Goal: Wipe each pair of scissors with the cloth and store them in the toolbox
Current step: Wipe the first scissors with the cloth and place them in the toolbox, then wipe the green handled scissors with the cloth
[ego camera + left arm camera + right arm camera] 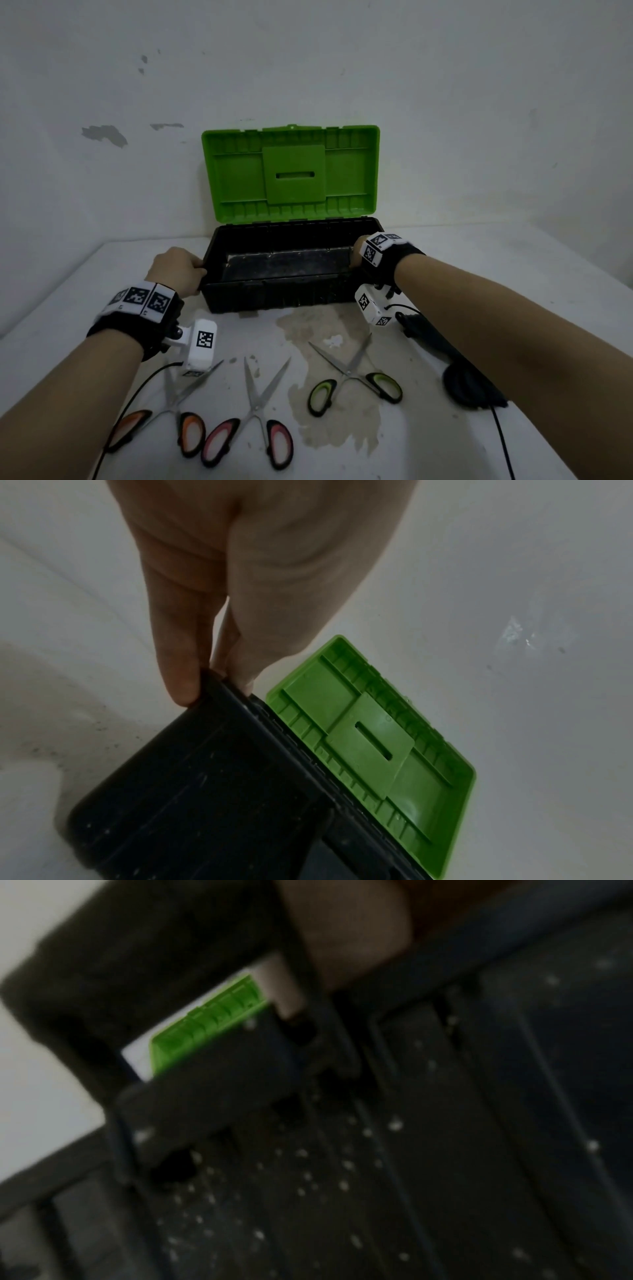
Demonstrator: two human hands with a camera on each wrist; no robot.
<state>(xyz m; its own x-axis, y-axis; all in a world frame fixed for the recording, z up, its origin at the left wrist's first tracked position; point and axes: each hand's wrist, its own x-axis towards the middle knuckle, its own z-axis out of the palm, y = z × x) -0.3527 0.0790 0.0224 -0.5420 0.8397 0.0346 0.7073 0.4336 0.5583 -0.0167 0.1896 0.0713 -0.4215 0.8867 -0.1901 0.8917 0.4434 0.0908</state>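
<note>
A black toolbox (pixel 274 294) stands open against the wall, its green lid (pixel 291 171) upright. My left hand (pixel 178 270) grips the rim at the box's left end; the left wrist view shows finger and thumb of that hand (pixel 214 685) pinching the dark rim (pixel 205 791). At the box's right end my right hand (pixel 358 253) curls over the rim, a finger (pixel 346 939) lying on the black edge. Three pairs of scissors lie in front of the box: orange-handled (pixel 178 401), pink-handled (pixel 255 407), green-handled (pixel 352 373). A black cloth (pixel 469 383) lies under my right forearm.
The white table (pixel 445 445) is stained in front of the box. A marked white wall (pixel 102 137) rises right behind the lid. Camera cables run off the near edge on both sides. Inside, the toolbox shows only its dusty floor (pixel 284 265).
</note>
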